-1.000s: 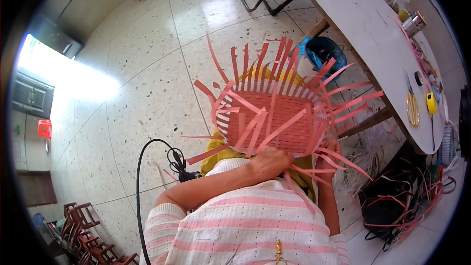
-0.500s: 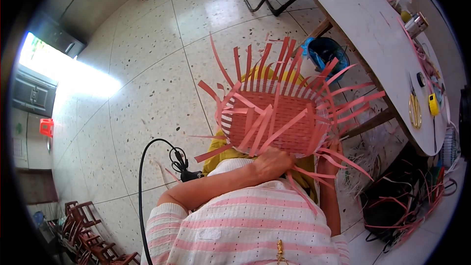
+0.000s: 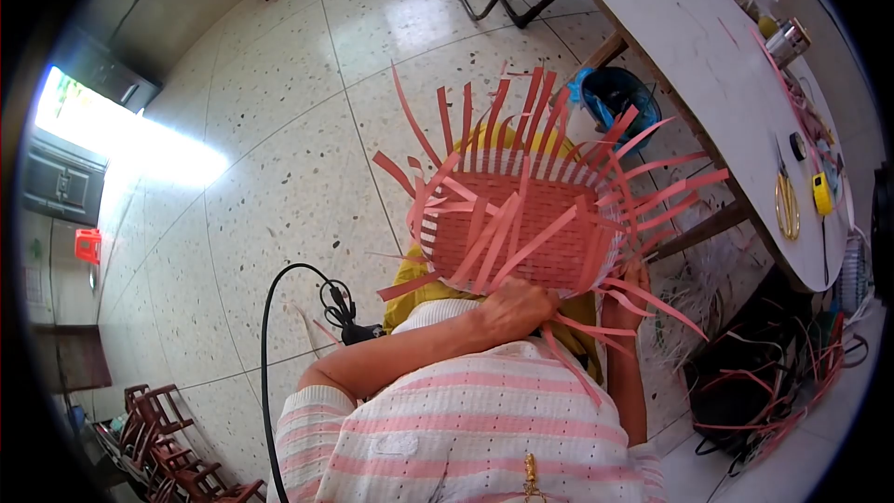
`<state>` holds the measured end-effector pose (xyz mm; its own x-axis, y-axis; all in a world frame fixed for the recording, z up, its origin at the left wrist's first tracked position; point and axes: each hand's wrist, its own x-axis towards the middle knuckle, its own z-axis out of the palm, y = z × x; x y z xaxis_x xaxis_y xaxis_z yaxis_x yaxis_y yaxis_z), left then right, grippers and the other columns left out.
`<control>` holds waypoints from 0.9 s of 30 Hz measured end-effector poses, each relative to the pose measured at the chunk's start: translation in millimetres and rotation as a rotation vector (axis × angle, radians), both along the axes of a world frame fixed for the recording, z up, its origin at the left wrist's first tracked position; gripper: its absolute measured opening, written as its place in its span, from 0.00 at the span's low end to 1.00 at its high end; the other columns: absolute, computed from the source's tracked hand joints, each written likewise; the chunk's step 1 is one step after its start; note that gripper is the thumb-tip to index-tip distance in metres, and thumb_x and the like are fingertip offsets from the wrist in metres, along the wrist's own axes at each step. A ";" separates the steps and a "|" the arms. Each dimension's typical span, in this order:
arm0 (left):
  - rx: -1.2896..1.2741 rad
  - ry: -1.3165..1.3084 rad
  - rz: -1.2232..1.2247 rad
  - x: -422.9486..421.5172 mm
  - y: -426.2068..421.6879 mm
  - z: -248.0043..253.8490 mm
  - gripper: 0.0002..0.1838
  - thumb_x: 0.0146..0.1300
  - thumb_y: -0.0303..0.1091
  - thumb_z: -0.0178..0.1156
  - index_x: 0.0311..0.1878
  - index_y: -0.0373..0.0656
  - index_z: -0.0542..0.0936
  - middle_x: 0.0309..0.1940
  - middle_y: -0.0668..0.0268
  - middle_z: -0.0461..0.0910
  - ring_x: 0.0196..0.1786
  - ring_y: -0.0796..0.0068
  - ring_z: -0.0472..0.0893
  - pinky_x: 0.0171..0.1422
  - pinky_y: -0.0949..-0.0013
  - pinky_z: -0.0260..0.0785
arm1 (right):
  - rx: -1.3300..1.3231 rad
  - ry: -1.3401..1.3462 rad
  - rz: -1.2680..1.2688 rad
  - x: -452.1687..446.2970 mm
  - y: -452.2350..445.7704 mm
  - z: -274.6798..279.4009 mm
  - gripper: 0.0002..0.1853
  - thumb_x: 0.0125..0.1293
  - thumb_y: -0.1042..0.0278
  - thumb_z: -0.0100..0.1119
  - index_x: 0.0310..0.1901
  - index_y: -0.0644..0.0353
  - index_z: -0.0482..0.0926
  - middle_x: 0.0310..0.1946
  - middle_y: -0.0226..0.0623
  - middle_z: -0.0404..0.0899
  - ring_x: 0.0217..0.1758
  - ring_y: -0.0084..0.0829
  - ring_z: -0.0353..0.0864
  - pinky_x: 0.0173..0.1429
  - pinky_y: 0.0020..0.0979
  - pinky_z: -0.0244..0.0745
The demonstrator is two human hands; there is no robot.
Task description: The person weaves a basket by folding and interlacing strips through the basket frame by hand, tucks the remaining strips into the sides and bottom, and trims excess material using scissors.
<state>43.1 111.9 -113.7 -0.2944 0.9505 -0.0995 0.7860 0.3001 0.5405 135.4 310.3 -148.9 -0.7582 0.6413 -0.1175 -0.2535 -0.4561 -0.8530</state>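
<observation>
A partly woven basket of red and white strips [image 3: 521, 224] rests on my lap, over a yellow cloth [image 3: 414, 284]. Loose red strips stick out all around its rim, and several lie across its middle. My left hand [image 3: 517, 309] is closed on the near edge of the basket, its fingertips partly hidden. At the basket's right near corner is my right hand [image 3: 629, 303], closed around the edge among pink strips; part of its fingers is covered by them.
A white table [image 3: 698, 37] at the right bears scissors [image 3: 787, 208], a yellow tape measure [image 3: 821, 194] and a metal can [image 3: 789, 42]. Under its edge stands a bin with a blue bag [image 3: 619, 102]. A black bag [image 3: 736, 391] with strips lies lower right; a black cable [image 3: 264, 363] hangs at left.
The view has shifted slightly. The loose strips at the basket's left side have moved a little to the right; both hands keep nearly the same place on its edge.
</observation>
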 end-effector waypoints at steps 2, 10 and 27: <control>0.002 -0.004 -0.006 0.0 0.1 -1.2 0.12 0.66 0.30 0.56 0.51 0.38 0.79 0.33 0.52 0.86 0.37 0.49 0.89 0.36 0.48 0.78 | -0.003 -0.006 -0.009 1.1 3.2 -7.9 0.16 0.83 0.59 0.51 0.37 0.58 0.72 0.31 0.27 0.73 0.30 0.19 0.73 0.35 0.25 0.74; -0.238 -0.011 0.000 2.5 1.7 20.6 0.19 0.65 0.30 0.60 0.58 0.38 0.77 0.41 0.52 0.87 0.41 0.48 0.88 0.43 0.50 0.81 | 0.171 -0.094 0.245 10.1 23.5 7.4 0.15 0.82 0.59 0.53 0.38 0.60 0.79 0.31 0.28 0.80 0.31 0.18 0.76 0.34 0.24 0.72; 0.576 -0.144 0.285 -13.3 -114.7 63.6 0.13 0.58 0.20 0.72 0.48 0.40 0.86 0.43 0.59 0.88 0.45 0.60 0.88 0.49 0.62 0.80 | 0.811 -0.075 0.411 40.9 -13.1 44.1 0.13 0.68 0.79 0.65 0.53 0.65 0.83 0.38 0.35 0.87 0.40 0.21 0.84 0.45 0.25 0.79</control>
<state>29.7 -2.8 -50.1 -0.5644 0.7502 0.3444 0.6261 0.1171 0.7709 176.3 297.1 -104.7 -0.9539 0.2297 0.1931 -0.1345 0.2482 -0.9593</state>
